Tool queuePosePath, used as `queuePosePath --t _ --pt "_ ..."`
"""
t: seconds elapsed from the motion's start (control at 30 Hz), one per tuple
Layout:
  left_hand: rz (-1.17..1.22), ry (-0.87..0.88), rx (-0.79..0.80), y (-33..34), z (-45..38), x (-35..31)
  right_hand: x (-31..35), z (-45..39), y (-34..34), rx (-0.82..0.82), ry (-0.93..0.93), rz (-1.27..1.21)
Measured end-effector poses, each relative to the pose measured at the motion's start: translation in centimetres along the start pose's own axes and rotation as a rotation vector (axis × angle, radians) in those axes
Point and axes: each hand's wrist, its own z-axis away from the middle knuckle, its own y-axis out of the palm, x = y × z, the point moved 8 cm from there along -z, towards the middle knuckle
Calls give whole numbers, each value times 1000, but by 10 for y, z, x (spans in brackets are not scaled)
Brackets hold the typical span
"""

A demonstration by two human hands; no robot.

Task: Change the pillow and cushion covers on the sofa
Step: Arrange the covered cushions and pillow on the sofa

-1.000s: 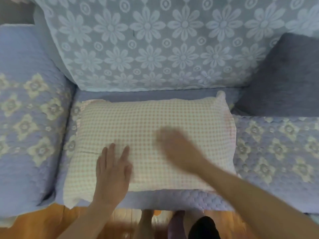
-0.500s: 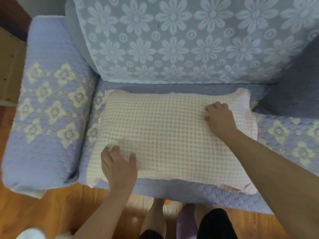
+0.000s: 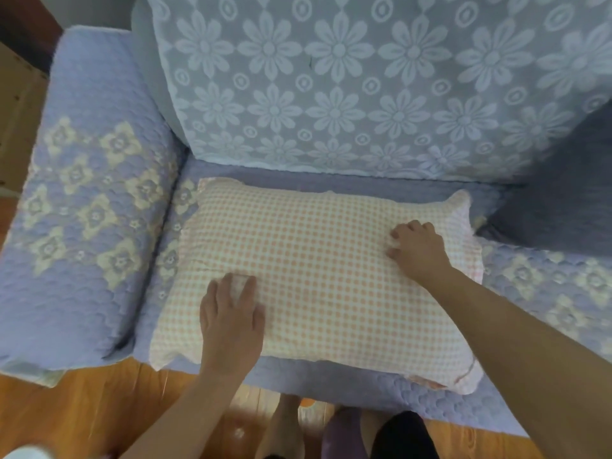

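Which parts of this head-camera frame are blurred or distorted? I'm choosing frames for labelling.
Head view: the checked pillow and right hand are fairly sharp; the left hand is slightly soft at its fingertips; the bottom edge by the feet is smeared; wide-angle bending curves the sofa armrest; lighting is soft and even, without glare.

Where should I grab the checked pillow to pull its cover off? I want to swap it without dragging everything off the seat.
Probably the frilled right end of the checked pillow, coming from the right. The flat pink-edged flap there sticks out past the stuffing, so fingers could pinch it. Whether the opening is there can't be seen. The left hand and right hand now sit on top.
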Motion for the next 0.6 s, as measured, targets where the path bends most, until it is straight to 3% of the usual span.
queuePosePath --t 0.13,0.43,0.5,0.57,0.6 --pt "-40 21 -6 -7 -5 4 12 -7 -6 -59 -43 57" --pt "-37 170 -90 -19 -14 0 -10 11 -62 -313 -79 -218" --pt "-10 171 -107 -18 -11 -3 11 17 -55 -321 -128 -162" --pt "-12 194 -114 -15 -7 -6 24 23 -37 -305 -304 -11" --pt "-19 226 -108 -12 -7 -10 7 17 -35 -285 -272 59"
